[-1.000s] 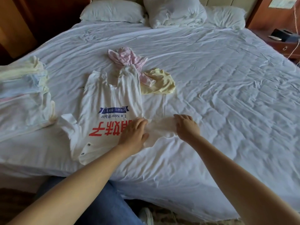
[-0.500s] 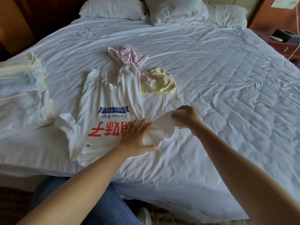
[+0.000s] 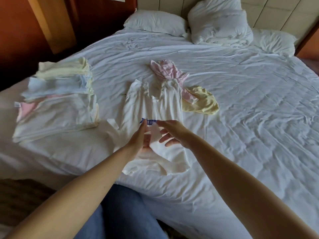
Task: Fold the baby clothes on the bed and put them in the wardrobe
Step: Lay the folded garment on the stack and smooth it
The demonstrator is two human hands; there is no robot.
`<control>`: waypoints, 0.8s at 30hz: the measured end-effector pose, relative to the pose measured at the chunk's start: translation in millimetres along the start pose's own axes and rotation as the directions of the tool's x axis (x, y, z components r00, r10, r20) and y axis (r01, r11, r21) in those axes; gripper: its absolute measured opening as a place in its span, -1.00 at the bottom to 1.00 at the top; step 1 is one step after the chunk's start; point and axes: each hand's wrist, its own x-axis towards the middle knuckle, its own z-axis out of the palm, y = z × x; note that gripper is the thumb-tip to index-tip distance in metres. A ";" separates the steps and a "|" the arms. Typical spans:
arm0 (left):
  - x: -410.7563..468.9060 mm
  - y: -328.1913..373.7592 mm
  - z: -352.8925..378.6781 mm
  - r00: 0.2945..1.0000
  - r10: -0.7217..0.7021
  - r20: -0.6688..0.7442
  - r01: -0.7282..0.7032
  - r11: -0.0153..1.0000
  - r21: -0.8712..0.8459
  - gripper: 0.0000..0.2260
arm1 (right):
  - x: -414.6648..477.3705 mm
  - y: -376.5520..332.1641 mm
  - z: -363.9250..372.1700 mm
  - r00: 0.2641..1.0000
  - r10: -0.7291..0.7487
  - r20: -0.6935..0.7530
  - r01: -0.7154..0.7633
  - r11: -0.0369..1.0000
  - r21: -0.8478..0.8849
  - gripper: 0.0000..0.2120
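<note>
White romper [image 3: 155, 104] spread near the front edge of the bed [image 3: 241, 118], one sleeve turned in.
The left hand [image 3: 140, 140] and right hand [image 3: 172, 133] are held wide, fingers straight, over the sleeve, probably to flatten the fold. A folded stack [image 3: 57, 109] is kept left; open sheet is left rightward.
</note>
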 end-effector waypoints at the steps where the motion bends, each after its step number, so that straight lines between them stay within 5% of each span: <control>1: -2.6 2.4 -6.4 1.000 0.019 -0.005 -0.019 0.995 0.097 -0.47 | 4.0 0.3 6.0 1.000 -0.006 -0.011 0.005 0.999 -0.043 -0.70; 5: 4.4 -6.8 -25.1 0.971 0.193 -0.139 -0.095 0.851 0.517 -0.62 | 16.1 32.7 13.5 0.908 -0.291 -0.303 0.148 0.897 -0.417 -0.80; 8: 9.8 -21.0 -31.7 0.922 0.353 -0.160 -0.100 0.616 0.782 -0.56 | 12.3 72.7 13.8 0.863 -0.414 -0.288 0.172 0.778 -0.605 -0.70; 11: 9.5 -28.7 -37.6 0.857 0.515 -0.008 -0.147 0.260 0.954 -0.57 | 9.7 111.6 17.6 0.902 -0.421 -0.100 0.178 0.572 -0.801 -0.53; 15: 14.6 -43.7 -48.2 0.574 0.697 0.430 -0.359 -0.258 0.897 -0.62 | 6.6 136.3 17.1 0.889 -0.456 -0.035 0.175 0.411 -0.895 -0.36; 17: 14.5 -52.5 -55.9 0.610 0.594 0.525 -0.393 -0.349 0.851 -0.55 | 6.3 135.6 18.6 0.885 -0.464 -0.035 0.170 0.393 -0.904 -0.34; 20: 12.1 -59.8 -63.3 0.802 0.462 0.379 -0.290 -0.253 0.923 -0.51 | 6.2 135.6 20.8 0.898 -0.437 -0.050 0.136 0.383 -0.914 -0.32; 24: 9.3 -60.9 -59.0 0.935 0.255 0.247 -0.201 -0.193 0.960 -0.27 | 7.5 138.3 21.9 0.906 -0.420 -0.052 0.121 0.374 -0.920 -0.31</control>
